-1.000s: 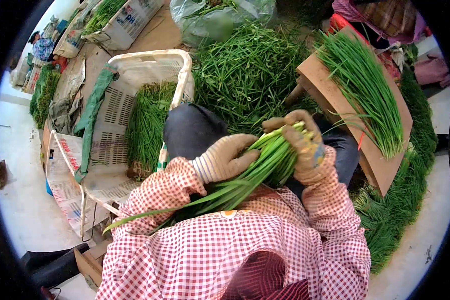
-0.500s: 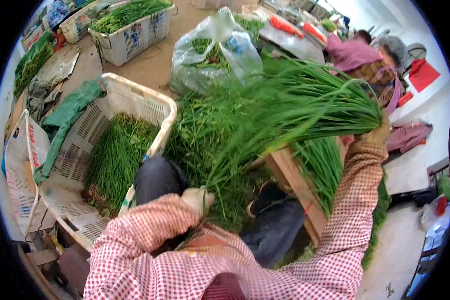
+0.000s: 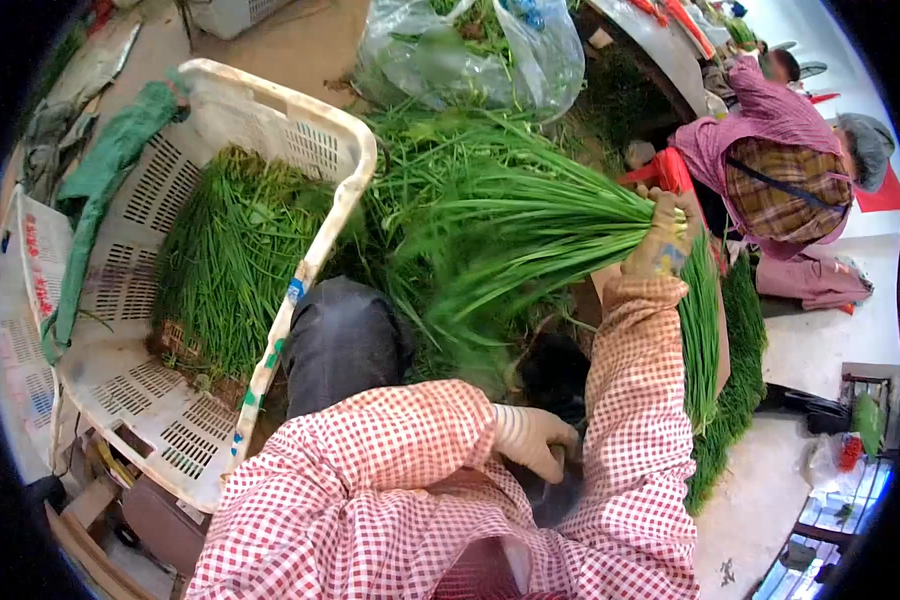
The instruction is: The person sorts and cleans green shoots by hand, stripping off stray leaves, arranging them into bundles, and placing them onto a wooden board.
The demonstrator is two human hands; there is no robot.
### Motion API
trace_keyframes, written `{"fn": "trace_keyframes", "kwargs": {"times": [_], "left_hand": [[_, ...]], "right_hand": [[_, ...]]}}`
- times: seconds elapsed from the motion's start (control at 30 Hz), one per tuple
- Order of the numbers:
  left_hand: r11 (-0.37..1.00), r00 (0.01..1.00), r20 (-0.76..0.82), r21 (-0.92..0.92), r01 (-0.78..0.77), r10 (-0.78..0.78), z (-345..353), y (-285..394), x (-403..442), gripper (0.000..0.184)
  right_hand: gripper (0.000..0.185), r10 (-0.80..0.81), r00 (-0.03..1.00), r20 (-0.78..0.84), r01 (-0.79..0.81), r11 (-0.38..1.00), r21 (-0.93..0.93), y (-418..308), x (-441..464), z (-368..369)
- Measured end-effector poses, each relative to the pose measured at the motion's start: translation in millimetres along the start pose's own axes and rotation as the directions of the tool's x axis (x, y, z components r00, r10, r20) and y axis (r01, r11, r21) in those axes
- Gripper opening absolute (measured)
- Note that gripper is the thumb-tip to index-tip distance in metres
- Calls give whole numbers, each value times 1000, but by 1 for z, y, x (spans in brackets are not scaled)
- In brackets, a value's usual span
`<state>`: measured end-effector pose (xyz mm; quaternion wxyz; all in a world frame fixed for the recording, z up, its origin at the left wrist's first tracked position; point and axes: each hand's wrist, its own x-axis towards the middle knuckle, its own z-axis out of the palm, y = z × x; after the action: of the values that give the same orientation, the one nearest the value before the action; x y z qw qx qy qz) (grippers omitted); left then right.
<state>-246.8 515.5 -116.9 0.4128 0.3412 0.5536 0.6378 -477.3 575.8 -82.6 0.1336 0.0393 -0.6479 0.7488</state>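
Observation:
My right hand (image 3: 662, 240), in a soiled glove, is closed around the pale stem ends of a bunch of green chives (image 3: 540, 220). The long leaves fan out to the left, their tips blurred. In a light glove, my left hand (image 3: 537, 440) is near my lap beside my right forearm, its fingers curled; whatever they may hold is hidden. Loose greens (image 3: 425, 155) are heaped below and behind the bunch. More chives (image 3: 700, 340) lie alongside my right forearm in a neat layer.
A white plastic crate (image 3: 335, 215) on my left holds chives (image 3: 240, 260), with a green cloth (image 3: 120, 175) over its side. A clear plastic bag (image 3: 545, 65) of greens stands ahead. At right, a co-worker (image 3: 780, 170) bends forward. Dark green stalks (image 3: 735, 380) line the right side.
My right hand has brought the bunch of chives lower and leftward. My left hand has moved right, from the loose greens to my lap. The view has tilted downward.

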Motion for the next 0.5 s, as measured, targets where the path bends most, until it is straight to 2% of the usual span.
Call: {"fn": "trace_keyframes", "kwargs": {"times": [0.03,0.07,0.1,0.13,0.17,0.2,0.23,0.27,0.3,0.33,0.4,0.43,0.47,0.5], "left_hand": [[977,991,-87,-183,-114,100,1,-12,4,47],[906,969,-184,-358,-223,166,5,-13,1,48],[804,982,-179,-576,-149,54,4,-14,1,46],[687,990,-143,-718,-115,17,-4,-4,-4,49],[575,958,-270,-771,-274,95,-5,-1,-5,59],[509,936,-330,-789,-344,120,-4,0,-7,64],[438,910,-389,-799,-412,145,-3,2,-10,70],[251,905,-425,-873,-419,34,-2,4,-12,84],[54,896,-437,-899,-434,-82,-2,5,-12,100],[52,896,-437,-899,-434,-81,-6,5,-12,100],[-18,837,-494,-863,-504,233,-16,4,-13,110],[-137,815,-556,-831,-539,166,-16,11,-21,104],[-162,802,-568,-822,-545,185,-15,2,-22,94],[-209,837,-543,-828,-520,69,-11,-4,-24,87]], "right_hand": [[23,45,998,-36,-40,990,134,10,-1,-9],[22,15,993,114,9,978,-207,14,-11,-19],[25,46,964,264,99,856,-508,17,-22,-30],[25,57,964,260,90,848,-522,17,-26,-32],[26,-26,964,263,133,907,-399,14,-30,-27],[26,-107,963,246,174,947,-270,8,-37,-24],[22,-44,982,184,117,905,-408,-14,-50,-11],[22,-39,983,180,112,903,-415,-29,-65,-7],[21,-85,944,320,245,829,-503,-42,-80,-5],[20,-110,881,459,383,735,-559,-51,-94,-6],[23,-139,757,638,482,778,-402,-48,-125,-20],[22,-202,639,742,608,724,-326,-53,-138,-22],[22,-259,503,825,717,658,-231,-59,-149,-22],[21,-282,454,845,740,648,-181,-65,-160,-21]]}}
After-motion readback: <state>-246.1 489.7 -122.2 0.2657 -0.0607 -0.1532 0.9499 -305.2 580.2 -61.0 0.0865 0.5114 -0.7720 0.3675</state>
